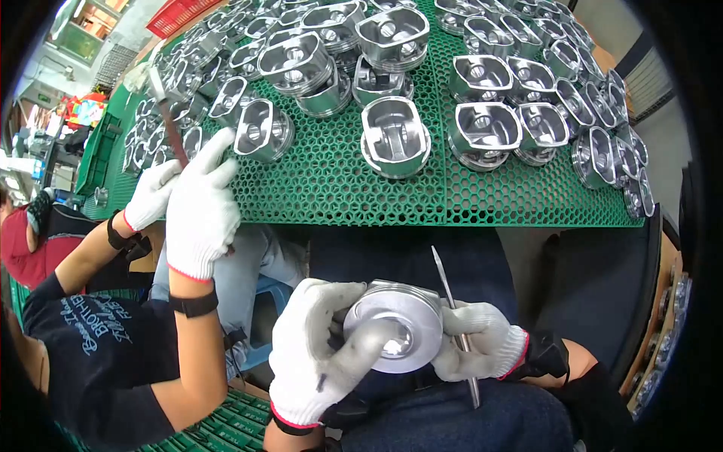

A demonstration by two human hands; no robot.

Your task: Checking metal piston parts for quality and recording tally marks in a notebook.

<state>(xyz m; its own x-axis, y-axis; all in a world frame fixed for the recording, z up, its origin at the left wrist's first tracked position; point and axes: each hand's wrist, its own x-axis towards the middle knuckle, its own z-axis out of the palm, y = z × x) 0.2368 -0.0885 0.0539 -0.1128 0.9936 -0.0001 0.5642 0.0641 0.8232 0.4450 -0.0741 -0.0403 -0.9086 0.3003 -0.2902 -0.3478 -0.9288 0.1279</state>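
Round silver machined-metal piston held over the lap, below the green honeycomb-mat bench.
Left hand clenched around the piston's edge; right hand steadies its far side while grasping a thin grey metal scraper. Risk: gloved fingers could slip on the smooth metal, dropping the piston, or the point could skid across its face.

A long workbench covered in green honeycomb matting runs across the far side. Far left, a red crate sits at its end, with a bright, cluttered workshop beyond.
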